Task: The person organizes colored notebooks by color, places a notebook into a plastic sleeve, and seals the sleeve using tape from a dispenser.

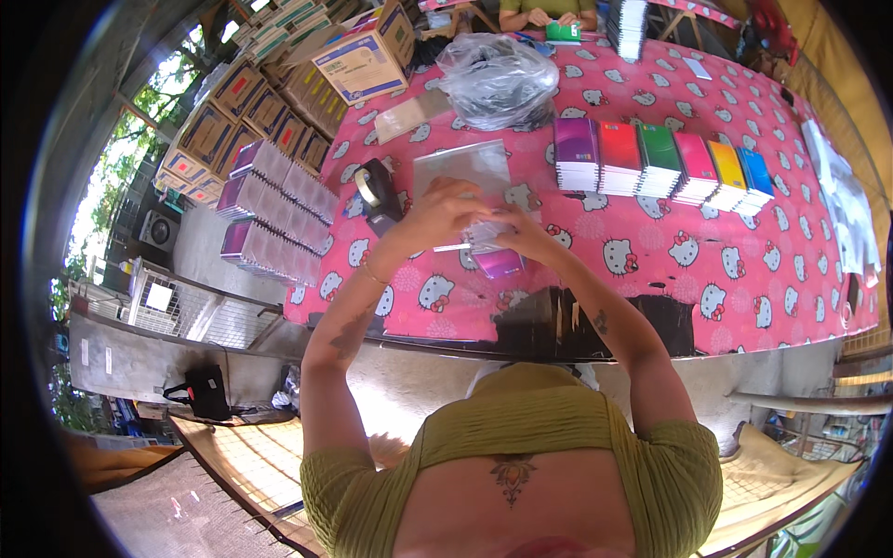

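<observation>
Just beyond the table's front edge, both hands meet over a purple notebook (500, 264) partly covered by a clear plastic bag (484, 232). My left hand (445, 210) is curled over the plastic from the left, its fingertips close to the other hand's. From the right, my right hand (523, 232) pinches the same plastic with bent fingers. Both palms hide most of the notebook. Flat clear plastic bags (474, 160) lie right behind the hands. A black tape dispenser (379, 197) with a roll of tape stands beside my left wrist.
Stacks of plastic-wrapped spiral notebooks (279, 219) stand at the left. Piles of coloured notebooks (660, 160) form a row at the right. Behind lie a heap of clear plastic (498, 79) and a cardboard box (365, 61). Across the table, another person's hands hold a green notebook (563, 33).
</observation>
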The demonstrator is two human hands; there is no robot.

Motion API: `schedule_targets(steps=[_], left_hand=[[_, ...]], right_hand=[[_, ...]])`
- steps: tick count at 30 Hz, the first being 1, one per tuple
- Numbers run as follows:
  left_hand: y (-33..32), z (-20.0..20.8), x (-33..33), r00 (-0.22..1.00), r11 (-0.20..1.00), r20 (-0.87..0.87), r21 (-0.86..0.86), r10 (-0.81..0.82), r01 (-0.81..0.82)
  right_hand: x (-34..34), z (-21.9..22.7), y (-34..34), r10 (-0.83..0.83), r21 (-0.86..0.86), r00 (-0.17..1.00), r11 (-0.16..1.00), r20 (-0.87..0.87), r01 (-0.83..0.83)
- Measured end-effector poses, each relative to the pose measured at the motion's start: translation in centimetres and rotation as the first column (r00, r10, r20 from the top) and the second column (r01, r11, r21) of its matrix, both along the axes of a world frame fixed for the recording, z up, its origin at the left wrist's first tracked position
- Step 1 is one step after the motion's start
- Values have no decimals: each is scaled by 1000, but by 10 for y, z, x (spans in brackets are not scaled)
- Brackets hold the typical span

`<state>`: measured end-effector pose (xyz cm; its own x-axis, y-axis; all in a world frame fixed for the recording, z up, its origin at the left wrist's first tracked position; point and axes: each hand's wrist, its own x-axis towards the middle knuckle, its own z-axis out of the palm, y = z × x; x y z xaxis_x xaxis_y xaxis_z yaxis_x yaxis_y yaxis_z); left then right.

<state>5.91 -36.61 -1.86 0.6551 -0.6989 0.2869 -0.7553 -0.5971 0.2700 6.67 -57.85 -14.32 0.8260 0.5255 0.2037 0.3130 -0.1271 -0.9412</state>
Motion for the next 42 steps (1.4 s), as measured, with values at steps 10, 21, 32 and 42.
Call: schedule_targets(steps=[10,21,32,42], left_hand=[[-11,-7,-9,942,908,333,407,-47,-99],[24,22,-15,965,805,-231,-546,121,-232],[-2,-7,-17,969,979,140,-58,202,-195],[37,-42,-39,948,787,-254,-538,190,-302]], right_hand=[[-2,-2,0,67,154,948,988,-310,-19],[-4,15,-6,99,46,984,995,-147,-94],[1,8,-8,102,-12,992,995,-72,-104],[-3,-6,-10,80,154,996,985,-35,-74]])
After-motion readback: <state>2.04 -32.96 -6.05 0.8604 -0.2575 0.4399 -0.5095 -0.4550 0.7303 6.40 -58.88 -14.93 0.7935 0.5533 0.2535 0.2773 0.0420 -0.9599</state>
